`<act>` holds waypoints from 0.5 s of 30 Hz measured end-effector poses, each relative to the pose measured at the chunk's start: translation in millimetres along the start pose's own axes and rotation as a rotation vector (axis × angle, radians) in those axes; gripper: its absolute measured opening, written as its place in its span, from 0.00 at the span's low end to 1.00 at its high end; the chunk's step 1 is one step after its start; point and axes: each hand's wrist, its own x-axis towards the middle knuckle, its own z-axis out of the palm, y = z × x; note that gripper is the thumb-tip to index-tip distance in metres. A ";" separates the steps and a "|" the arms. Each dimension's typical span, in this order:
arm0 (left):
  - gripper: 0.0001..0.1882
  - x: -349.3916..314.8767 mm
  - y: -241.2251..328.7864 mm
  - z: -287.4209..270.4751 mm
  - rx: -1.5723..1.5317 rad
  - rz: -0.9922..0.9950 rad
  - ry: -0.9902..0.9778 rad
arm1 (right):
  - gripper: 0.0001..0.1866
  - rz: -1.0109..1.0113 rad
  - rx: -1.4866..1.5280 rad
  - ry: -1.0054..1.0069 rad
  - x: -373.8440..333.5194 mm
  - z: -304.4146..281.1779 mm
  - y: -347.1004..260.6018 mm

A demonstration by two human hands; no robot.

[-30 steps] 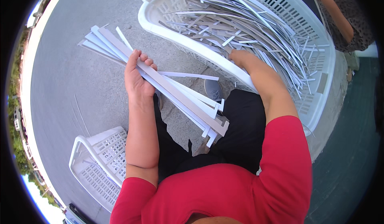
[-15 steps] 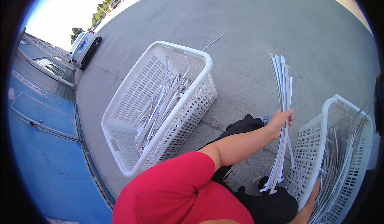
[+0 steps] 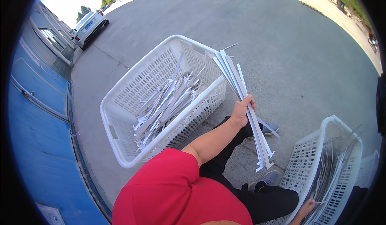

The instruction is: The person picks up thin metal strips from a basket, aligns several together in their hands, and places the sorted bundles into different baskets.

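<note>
My left hand [image 3: 243, 108] is closed round a bundle of long, thin white and grey strips [image 3: 257, 134], some with small hooked ends. The bundle slants over the ground between two baskets, its upper end beside the rim of the large white plastic basket [image 3: 138, 160] on the left. A heap of similar strips [image 3: 169, 108] lies inside that basket. At the lower right my right hand [image 3: 307, 207] is inside a second white basket [image 3: 299, 156], its fingers closed on the end of a thin pale strip [image 3: 320, 202]. Many thin, partly bent strips [image 3: 333, 164] fill this basket.
My feet in grey shoes [image 3: 268, 178] are on the concrete ground [image 3: 281, 64] between the baskets. Another white basket [image 3: 368, 168] shows partly behind the right one. A blue door [image 3: 40, 132] stands at the left, and a white car [image 3: 90, 26] is parked farther off.
My left hand has moved left with its bundle, closer to the left basket. My right hand now shows more clearly in the right basket, with a strip in its fingers. The view has turned.
</note>
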 end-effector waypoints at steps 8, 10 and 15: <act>0.07 -32.8 40.7 -27.2 -0.056 0.064 -0.040 | 0.16 0.035 0.013 0.091 -58.2 -44.6 -127.9; 0.07 -41.3 41.9 -25.9 -0.068 0.061 -0.043 | 0.15 0.009 0.051 0.110 -63.4 -51.2 -124.6; 0.07 -59.1 50.3 -24.1 -0.037 0.080 -0.064 | 0.15 0.030 0.196 0.196 -106.2 -56.9 -167.1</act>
